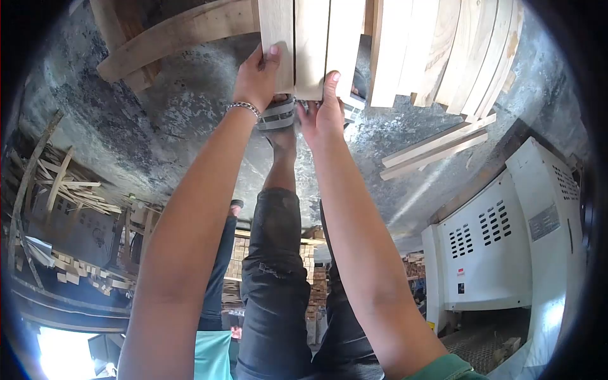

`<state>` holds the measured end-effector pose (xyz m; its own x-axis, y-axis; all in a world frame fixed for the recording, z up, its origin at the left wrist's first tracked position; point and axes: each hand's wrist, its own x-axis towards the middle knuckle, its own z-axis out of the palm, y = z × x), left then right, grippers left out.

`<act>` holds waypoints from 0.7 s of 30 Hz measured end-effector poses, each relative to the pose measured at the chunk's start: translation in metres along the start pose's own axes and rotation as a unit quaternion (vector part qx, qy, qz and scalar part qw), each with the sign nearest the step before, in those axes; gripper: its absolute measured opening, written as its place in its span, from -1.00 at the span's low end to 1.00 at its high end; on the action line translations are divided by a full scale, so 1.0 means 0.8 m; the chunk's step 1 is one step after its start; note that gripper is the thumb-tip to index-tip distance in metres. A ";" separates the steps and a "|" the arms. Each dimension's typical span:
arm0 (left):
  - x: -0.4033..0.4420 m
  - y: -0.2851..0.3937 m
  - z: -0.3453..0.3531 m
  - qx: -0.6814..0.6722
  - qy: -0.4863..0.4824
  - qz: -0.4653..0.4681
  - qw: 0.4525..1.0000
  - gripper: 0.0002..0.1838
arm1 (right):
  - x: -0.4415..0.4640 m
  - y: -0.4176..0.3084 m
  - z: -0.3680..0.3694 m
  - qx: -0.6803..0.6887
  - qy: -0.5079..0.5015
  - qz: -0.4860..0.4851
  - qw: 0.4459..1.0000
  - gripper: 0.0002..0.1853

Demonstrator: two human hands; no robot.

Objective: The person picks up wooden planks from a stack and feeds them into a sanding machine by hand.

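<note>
Both arms extend forward with elbows nearly straight, converging on the near end of three pale boards (310,50), which serve as the reference for all positions below. The left hand (256,79), with a chain bracelet (245,106) at its wrist, is at the left edge of the boards, thumb laid along the upper face of the leftmost one; its other fingers are largely hidden. The right hand (324,115) is at the near right corner, thumb upright against the rightmost board, with blurred fingers showing just below the near end of the middle one. Both grips are closed on the boards, the left placed slightly farther along their length than the right. The boards lie side by side, thin gaps between them, and run away from the hands beyond the upper limit of view. A striped sandal (277,116) shows just below their near end. To their right is a row of pale slats (446,50); to their left, a curved timber (183,35). Two loose sticks (437,139) lie nearer and to their right, on the floor (190,95).
</note>
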<state>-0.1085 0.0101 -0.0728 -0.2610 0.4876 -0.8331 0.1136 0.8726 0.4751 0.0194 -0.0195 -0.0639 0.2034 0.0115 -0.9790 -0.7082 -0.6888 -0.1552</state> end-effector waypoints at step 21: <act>-0.125 0.062 -0.159 0.031 0.024 0.074 0.996 -0.39 | -0.168 -0.091 0.050 -0.685 0.157 -0.330 0.630 -0.07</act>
<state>-0.1987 0.0011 0.0704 -0.2827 0.6109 -0.7395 0.2129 0.7917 0.5726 0.0165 0.0580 0.0736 0.4235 0.6279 -0.6530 0.8056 -0.5907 -0.0454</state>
